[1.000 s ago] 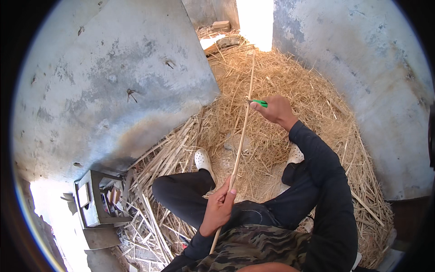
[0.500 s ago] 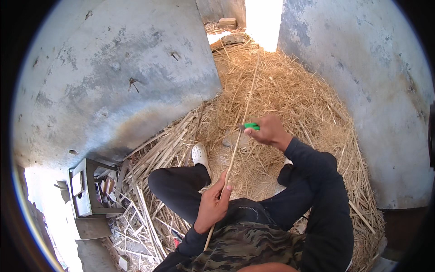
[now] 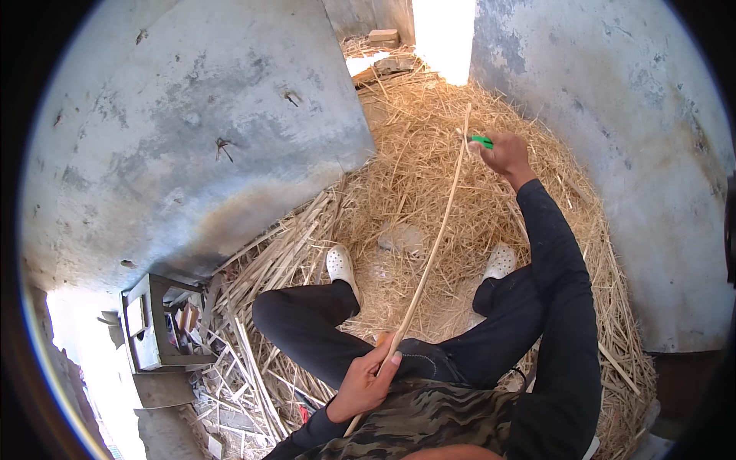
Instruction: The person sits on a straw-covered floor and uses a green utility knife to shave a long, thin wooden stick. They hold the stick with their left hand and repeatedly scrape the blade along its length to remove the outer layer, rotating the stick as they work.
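Note:
A long, thin, pale bamboo strip [image 3: 434, 257] slants from beside my waist up and away over the straw, its far end free. Close to my lap, my left hand [image 3: 365, 383] is closed round its near part, thumb on top. My right arm is stretched far forward. In that fist, my right hand [image 3: 507, 156] grips a green-handled knife [image 3: 482, 142], whose short blade meets the strip near its far end. The blade's edge is too small to make out.
Shavings and straw [image 3: 406, 184] cover the floor, with split strips [image 3: 287, 238] piled at the left. White clogs [image 3: 342, 268] are on my feet. A small open-sided wooden cabinet [image 3: 165, 326] stands at left. Grey walls [image 3: 207, 115] rise on both sides; bricks [image 3: 383, 38] lie by the bright doorway.
My right hand with the knife has slid forward along the strip, toward its far end. The strip's far end has swung right, and my left hand has dropped slightly nearer to me.

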`<state>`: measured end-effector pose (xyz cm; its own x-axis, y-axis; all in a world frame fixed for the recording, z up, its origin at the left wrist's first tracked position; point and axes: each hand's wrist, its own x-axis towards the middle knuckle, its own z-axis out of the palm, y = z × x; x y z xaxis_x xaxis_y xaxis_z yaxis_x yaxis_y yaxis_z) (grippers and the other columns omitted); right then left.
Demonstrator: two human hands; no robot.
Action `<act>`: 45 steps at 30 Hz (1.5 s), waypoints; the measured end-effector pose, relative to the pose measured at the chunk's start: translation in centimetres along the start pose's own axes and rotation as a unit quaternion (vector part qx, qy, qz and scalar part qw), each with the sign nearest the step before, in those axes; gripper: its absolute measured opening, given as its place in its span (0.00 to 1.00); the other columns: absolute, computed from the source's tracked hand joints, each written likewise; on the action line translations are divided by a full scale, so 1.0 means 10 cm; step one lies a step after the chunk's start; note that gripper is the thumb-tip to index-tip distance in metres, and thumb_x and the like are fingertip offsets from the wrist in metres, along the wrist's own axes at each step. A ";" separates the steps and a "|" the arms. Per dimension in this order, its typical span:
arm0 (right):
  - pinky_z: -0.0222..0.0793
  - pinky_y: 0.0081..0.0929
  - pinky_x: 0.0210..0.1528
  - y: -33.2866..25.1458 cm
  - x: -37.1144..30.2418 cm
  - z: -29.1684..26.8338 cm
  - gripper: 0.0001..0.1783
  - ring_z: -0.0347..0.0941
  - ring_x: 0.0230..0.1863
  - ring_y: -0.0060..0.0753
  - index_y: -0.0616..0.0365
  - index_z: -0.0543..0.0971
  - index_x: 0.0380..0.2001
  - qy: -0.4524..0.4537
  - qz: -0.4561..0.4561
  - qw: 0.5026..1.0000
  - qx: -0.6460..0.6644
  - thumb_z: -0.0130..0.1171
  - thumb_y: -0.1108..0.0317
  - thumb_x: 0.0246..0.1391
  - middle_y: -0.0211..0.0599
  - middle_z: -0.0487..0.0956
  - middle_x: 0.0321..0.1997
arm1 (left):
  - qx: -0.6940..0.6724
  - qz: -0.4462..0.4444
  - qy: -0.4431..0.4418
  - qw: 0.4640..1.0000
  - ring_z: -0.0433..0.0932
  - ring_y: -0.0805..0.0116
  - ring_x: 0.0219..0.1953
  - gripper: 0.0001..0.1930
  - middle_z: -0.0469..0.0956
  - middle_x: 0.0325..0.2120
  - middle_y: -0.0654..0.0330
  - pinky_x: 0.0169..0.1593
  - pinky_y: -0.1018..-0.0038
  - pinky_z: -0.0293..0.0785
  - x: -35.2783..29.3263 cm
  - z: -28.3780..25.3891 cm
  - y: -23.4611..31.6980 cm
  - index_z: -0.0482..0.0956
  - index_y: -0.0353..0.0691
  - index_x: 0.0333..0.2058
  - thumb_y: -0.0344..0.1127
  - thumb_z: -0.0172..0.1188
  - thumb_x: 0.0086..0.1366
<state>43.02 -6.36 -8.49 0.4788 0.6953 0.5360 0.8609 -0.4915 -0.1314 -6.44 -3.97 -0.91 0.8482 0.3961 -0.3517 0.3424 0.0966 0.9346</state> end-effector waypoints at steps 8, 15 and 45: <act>0.64 0.46 0.26 1.52 -0.43 0.02 0.48 0.70 0.19 0.42 0.62 0.82 0.23 -0.018 0.368 0.929 0.027 0.33 0.24 0.57 0.44 0.79 0.21 | -0.001 -0.038 -0.034 0.999 0.62 0.88 0.23 0.22 0.69 0.24 0.72 0.26 0.87 0.58 -0.18 -0.12 -0.07 0.66 0.37 0.62 0.35 0.50 0.72; 0.61 0.40 0.23 -0.12 -0.19 -0.40 0.48 0.65 0.17 0.32 0.59 0.70 0.13 -0.212 0.211 0.949 0.099 0.35 0.20 0.52 0.36 0.65 0.12 | -0.138 -0.022 -0.012 0.990 0.57 0.84 0.11 0.22 0.59 0.12 0.72 0.17 0.86 0.56 0.44 -0.26 -0.12 0.62 0.37 0.63 0.39 0.42 0.75; 0.61 0.39 0.16 -1.33 -0.54 -0.20 0.40 0.67 0.11 0.41 0.51 0.78 0.16 -0.098 -0.050 0.981 0.157 0.48 0.22 0.47 0.36 0.67 0.09 | -0.049 0.038 0.043 0.997 0.54 0.88 0.20 0.23 0.59 0.20 0.76 0.23 0.86 0.50 0.48 -0.08 0.12 0.63 0.35 0.64 0.36 0.49 0.73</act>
<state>28.60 -4.62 -8.02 0.3875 0.8342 0.3924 0.9006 -0.2516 -0.3545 -2.28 -1.26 -1.39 0.8310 0.4820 -0.2776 0.2338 0.1502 0.9606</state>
